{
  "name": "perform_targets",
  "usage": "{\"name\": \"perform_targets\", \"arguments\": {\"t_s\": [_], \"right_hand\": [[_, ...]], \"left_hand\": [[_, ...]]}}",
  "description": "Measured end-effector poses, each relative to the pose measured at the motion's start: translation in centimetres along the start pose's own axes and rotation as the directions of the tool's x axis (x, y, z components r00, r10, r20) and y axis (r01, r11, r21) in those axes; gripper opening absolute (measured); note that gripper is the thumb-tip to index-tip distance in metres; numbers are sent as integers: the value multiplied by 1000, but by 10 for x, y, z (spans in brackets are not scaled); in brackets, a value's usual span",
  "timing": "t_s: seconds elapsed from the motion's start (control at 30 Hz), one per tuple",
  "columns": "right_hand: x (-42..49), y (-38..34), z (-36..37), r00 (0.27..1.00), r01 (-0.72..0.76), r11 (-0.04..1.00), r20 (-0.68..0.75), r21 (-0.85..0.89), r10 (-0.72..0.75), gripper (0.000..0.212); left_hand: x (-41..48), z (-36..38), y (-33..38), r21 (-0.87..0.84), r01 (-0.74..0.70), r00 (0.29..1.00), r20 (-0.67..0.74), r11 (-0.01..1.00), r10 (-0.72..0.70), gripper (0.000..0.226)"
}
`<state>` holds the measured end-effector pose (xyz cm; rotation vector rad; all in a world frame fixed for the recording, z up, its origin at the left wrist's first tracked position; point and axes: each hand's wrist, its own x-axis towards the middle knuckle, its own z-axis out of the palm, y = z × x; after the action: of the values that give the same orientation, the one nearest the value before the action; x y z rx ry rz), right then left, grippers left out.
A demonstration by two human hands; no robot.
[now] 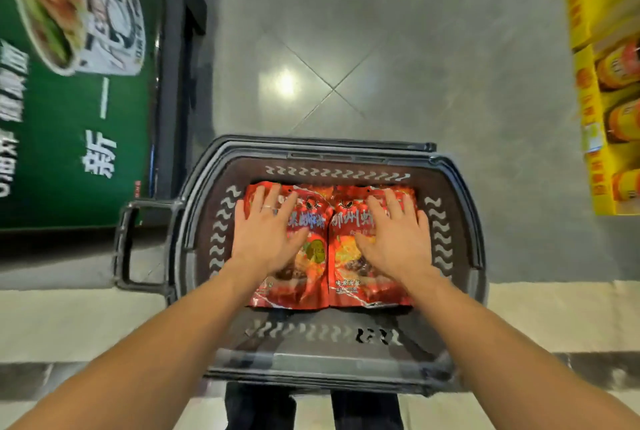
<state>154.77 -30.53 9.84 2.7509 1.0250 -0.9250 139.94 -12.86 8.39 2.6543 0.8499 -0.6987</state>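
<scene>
Both hands are down in the dark shopping basket [462, 221]; two red noodle packets lie flat on its bottom, side by side, edges touching along the middle; each packet's long axis runs away from the person. The left hand [268, 239] lies spread on the left packet [308, 287], fingers straight and fanned, gripping nothing; the right hand [398, 239] does the same on the right packet [349, 277], palm down, nothing pinched. Each hand sits directly over its own packet, so neither needs to cross; looks like a pressing or settling move. The basket's handle [124, 246] hangs out to the left, over the grey tiled floor [346, 31].
</scene>
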Motion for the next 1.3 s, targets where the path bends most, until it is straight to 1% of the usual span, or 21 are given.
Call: {"name": "perform_targets", "arguments": {"t_s": [0.13, 0.17, 0.23, 0.3, 0.37, 0.43, 0.53, 0.57, 0.63, 0.67, 0.77, 0.87, 0.93, 1.1, 1.17, 1.3], "right_hand": [[-42, -20, -115, 989, 53, 998, -139, -14, -55, 80], [-57, -27, -154, 981, 62, 998, -182, -26, -66, 80], [-76, -38, -211, 970, 70, 997, -232, -33, -76, 80], [-111, -56, -289, 946, 102, 993, -301, -66, -118, 79], [-148, -81, -358, 917, 138, 988, -367, -70, -154, 78], [-184, -107, -417, 872, 178, 983, -456, -42, -178, 82], [-231, -145, -482, 746, 316, 948, -604, -49, -280, 85], [-251, -161, -500, 745, 339, 939, -591, -65, -310, 85], [-289, -192, -528, 714, 391, 913, -588, -113, -379, 85], [-307, -206, -538, 673, 419, 896, -612, -147, -415, 83], [-360, -253, -555, 584, 490, 839, -625, -238, -518, 80], [-413, -305, -559, 500, 563, 767, -613, -308, -612, 87], [-447, -340, -554, 447, 604, 716, -596, -350, -667, 85], [-524, -434, -522, 350, 702, 596, -539, -391, -766, 79], [-554, -473, -503, 330, 733, 552, -501, -397, -800, 78], [-611, -549, -461, 276, 794, 447, -411, -412, -869, 77]], "left_hand": [[-34, -125, -1, 33, -37, 989, -140, 999, 41, 84], [-49, -168, 0, 52, -37, 982, -181, 998, 46, 85], [-70, -231, 5, 69, -29, 966, -254, 997, 45, 82], [-108, -310, 10, 66, -12, 938, -344, 998, 34, 81], [-149, -378, 11, 55, -1, 890, -455, 998, 26, 80], [-191, -434, 8, 62, 5, 823, -568, 998, 32, 76], [-264, -502, -3, 56, 56, 757, -653, 997, -6, 76], [-290, -520, -8, 49, 87, 737, -675, 995, -31, 77], [-342, -549, -24, 31, 166, 699, -709, 986, -96, 79], [-368, -561, -32, 16, 199, 677, -725, 980, -125, 79], [-444, -580, -62, -27, 289, 620, -756, 957, -209, 83], [-517, -580, -93, -67, 379, 556, -780, 923, -285, 82], [-565, -573, -115, -105, 422, 529, -778, 901, -339, 82], [-682, -534, -183, -234, 521, 430, -759, 821, -489, 81], [-727, -514, -212, -289, 553, 395, -735, 782, -551, 80], [-819, -474, -260, -375, 628, 301, -691, 682, -657, 81]]}}
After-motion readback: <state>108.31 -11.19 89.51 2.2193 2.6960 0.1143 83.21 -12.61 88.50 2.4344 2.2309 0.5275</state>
